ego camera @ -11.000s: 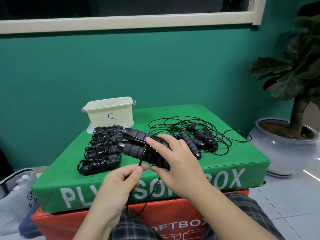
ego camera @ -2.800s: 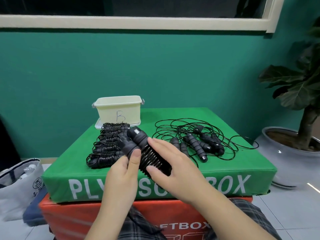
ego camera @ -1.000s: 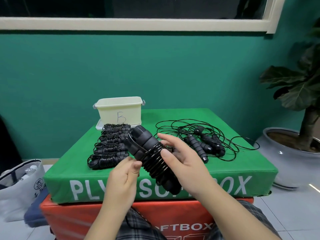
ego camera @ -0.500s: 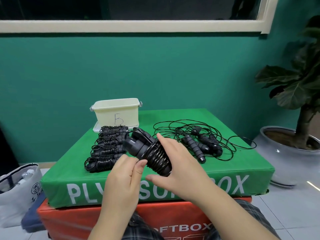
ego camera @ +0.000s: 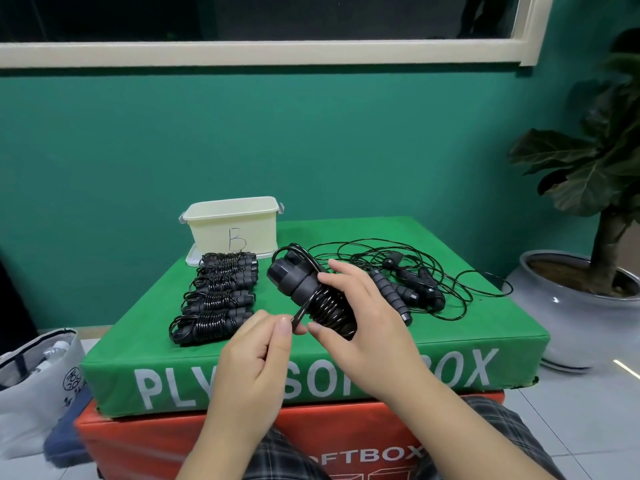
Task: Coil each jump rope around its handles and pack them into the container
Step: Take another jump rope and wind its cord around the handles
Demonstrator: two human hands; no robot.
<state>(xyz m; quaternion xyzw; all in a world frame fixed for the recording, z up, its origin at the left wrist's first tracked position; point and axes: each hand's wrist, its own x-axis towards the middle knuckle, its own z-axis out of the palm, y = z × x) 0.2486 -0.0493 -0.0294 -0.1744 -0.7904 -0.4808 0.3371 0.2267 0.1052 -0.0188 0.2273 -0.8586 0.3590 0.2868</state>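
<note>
Five coiled ropes [ego camera: 216,299] lie beside one container [ego camera: 233,226] — right hand [ego camera: 367,327] grips a sixth [ego camera: 311,296], left hand [ego camera: 256,358] fingers pinching its cord.

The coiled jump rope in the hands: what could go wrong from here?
1. The left hand only pinches the cord end; if it slips, the coils on the held jump rope may spring loose.
2. The right hand works close beside the uncoiled ropes, whose loops might snag.
</note>
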